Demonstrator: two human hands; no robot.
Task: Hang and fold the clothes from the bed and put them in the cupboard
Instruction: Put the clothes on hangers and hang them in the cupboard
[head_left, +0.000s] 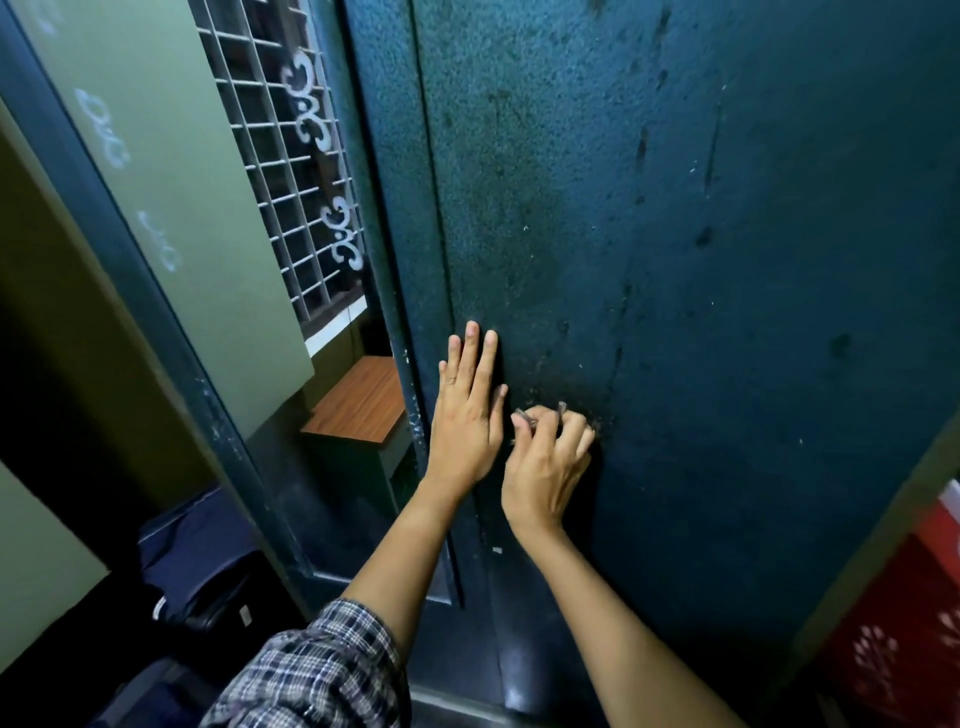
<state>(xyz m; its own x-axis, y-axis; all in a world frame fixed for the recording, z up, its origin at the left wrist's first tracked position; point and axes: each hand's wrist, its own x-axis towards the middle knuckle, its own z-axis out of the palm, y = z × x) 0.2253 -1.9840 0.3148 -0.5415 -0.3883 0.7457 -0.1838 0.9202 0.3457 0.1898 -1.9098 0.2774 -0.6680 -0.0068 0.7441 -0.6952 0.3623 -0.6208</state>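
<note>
Your left hand lies flat, fingers straight, on the cupboard door, your right hand clamps its handle; no clothes show, so progress can't be judged.

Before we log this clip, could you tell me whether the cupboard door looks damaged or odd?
Only wear: dark scuffs streak the cupboard door, and pale flecks dot it around the handle the right hand grips.

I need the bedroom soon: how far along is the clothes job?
Done: no hung or folded clothes show. In hand: the left hand lies flat on the textured dark teal metal cupboard door while the right hand grips its small silver handle. Left: unclear; the bed is out of view.
</note>
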